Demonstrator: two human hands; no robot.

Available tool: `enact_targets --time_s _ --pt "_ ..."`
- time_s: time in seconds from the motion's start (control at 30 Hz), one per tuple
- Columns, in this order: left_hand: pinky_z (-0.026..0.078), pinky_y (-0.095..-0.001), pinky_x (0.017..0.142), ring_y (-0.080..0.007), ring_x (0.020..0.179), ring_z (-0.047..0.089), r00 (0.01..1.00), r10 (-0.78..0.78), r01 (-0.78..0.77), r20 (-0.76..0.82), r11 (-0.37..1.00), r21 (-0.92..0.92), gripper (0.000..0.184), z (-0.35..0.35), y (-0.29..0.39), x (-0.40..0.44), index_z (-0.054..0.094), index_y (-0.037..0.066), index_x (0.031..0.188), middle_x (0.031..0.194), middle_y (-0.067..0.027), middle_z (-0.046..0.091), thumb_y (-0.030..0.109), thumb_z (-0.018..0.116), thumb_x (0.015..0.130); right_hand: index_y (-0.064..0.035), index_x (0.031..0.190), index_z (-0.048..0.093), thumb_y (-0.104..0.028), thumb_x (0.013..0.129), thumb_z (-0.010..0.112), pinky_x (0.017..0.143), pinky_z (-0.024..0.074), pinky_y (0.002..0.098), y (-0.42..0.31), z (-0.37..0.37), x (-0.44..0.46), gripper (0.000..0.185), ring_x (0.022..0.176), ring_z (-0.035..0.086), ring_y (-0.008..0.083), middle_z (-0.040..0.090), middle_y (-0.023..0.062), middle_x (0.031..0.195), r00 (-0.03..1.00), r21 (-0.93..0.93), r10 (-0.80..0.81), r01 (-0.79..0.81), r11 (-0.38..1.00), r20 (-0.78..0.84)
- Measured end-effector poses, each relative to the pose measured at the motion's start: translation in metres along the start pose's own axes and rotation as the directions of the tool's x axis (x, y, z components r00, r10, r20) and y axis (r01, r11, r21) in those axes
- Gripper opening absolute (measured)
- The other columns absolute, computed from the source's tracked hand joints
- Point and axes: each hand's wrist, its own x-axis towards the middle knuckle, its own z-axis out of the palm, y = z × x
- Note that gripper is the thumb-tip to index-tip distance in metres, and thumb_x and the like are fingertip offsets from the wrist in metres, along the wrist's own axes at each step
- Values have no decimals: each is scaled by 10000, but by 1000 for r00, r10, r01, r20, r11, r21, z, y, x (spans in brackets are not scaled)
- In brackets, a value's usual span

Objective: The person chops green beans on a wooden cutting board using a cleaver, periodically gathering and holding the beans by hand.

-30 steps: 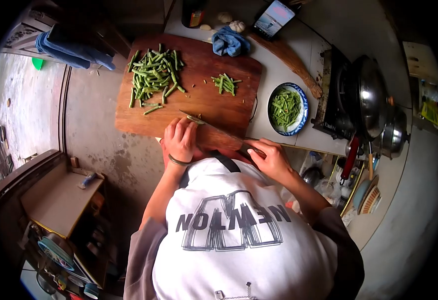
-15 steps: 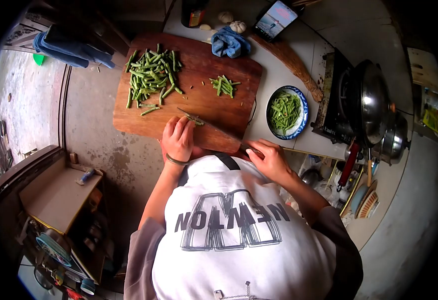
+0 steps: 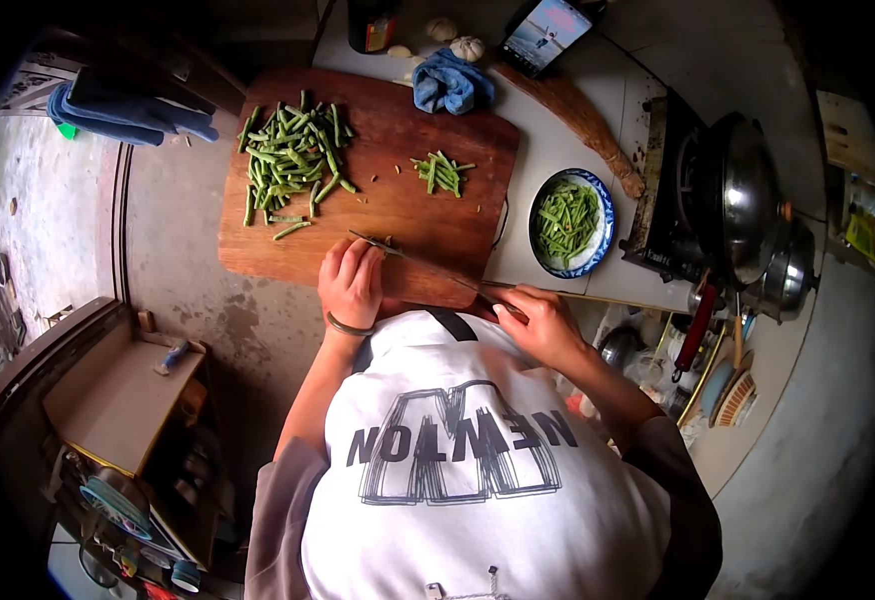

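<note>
My right hand (image 3: 540, 322) is closed round the handle of a kitchen knife (image 3: 433, 268), whose thin blade slants across the near edge of a wooden cutting board (image 3: 398, 210). My left hand (image 3: 351, 285) rests on the board's near edge by the blade tip, fingers curled together. A bit of green bean (image 3: 389, 244) shows beside those fingertips; most of what they grip is hidden. Farther up the board lie a large heap of cut green beans (image 3: 293, 155) at left and a smaller pile of thin bean strips (image 3: 442, 174) at right.
Right of the board stands a blue-rimmed bowl (image 3: 608, 225) of bean strips. Beyond it is a gas stove (image 3: 658, 210) with a lidded wok (image 3: 748, 200). A blue cloth (image 3: 448, 82), garlic (image 3: 467, 48), a phone (image 3: 546, 38) and a brown wooden stick (image 3: 573, 120) lie behind.
The view has shifted slightly. The knife tip sits a little farther from the left fingertips' front, and less green bean shows at the blade. Both hands keep their grips.
</note>
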Motion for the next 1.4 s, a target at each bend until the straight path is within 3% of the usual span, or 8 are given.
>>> enact_targets --time_s 0.2,0.3,0.63,0.8,1.17,1.27,1.3,1.4 --pt "556 -420 849 -327 1027 671 1000 -13 13 -1 1000 -7 214 -2 3 4 737 67 978 1056 -73 703 -29 731 787 -10 1155 741 -141 955 678 731 566 418 -3 -4 9 247 808 716 385 737 198 949 997 -13 59 -59 998 57" --pt "560 -417 843 -324 1019 672 1000 -10 10 -6 1000 -6 210 -1 1 4 738 68 970 1050 -70 702 -28 734 784 -63 1172 741 -159 931 690 762 571 468 -2 4 14 263 884 712 419 740 199 985 990 -15 116 -115 993 83" --pt "559 -411 825 -320 991 666 1000 2 -2 -31 1000 -1 213 -2 1 1 731 69 968 1038 -69 695 -26 742 778 -42 1060 746 -170 940 689 718 555 484 -1 12 15 185 826 694 430 719 208 909 995 -18 66 -68 998 -73" --pt "555 -428 848 -317 1036 656 1000 9 -9 -2 1000 -16 207 0 -3 -2 733 57 1024 1117 -75 694 16 753 822 -46 1098 752 -163 940 676 704 547 490 -5 -5 5 211 800 685 446 705 231 868 996 -49 85 -83 995 40" --pt "564 -407 830 -309 989 670 999 2 -3 -40 1000 -25 196 -2 0 4 726 63 956 1049 -66 702 -22 756 781 -40 1090 750 -189 959 662 735 549 506 -8 2 19 217 844 695 449 713 246 901 958 -106 233 -217 970 168" --pt "563 -407 832 -309 988 671 999 5 -6 -36 1000 -20 196 -2 -1 2 726 62 962 1042 -65 701 -21 755 787 -36 1057 746 -198 963 668 741 551 505 -6 27 26 203 864 698 452 720 242 918 991 -45 131 -129 991 35" --pt "563 -407 833 -310 987 671 999 8 -8 -36 1000 -17 196 -2 0 3 726 62 965 1039 -65 700 -21 754 789 1 1008 729 -181 969 674 679 524 467 -6 31 24 193 781 689 437 704 240 873 998 -17 55 -56 998 -33" --pt "560 -412 837 -315 999 669 1000 3 -3 -4 1000 -5 201 -4 1 6 724 67 972 1041 -69 697 -14 758 791 -15 942 704 -190 958 680 704 533 508 -2 26 19 177 792 682 453 708 222 854 995 -2 88 -88 996 -39"
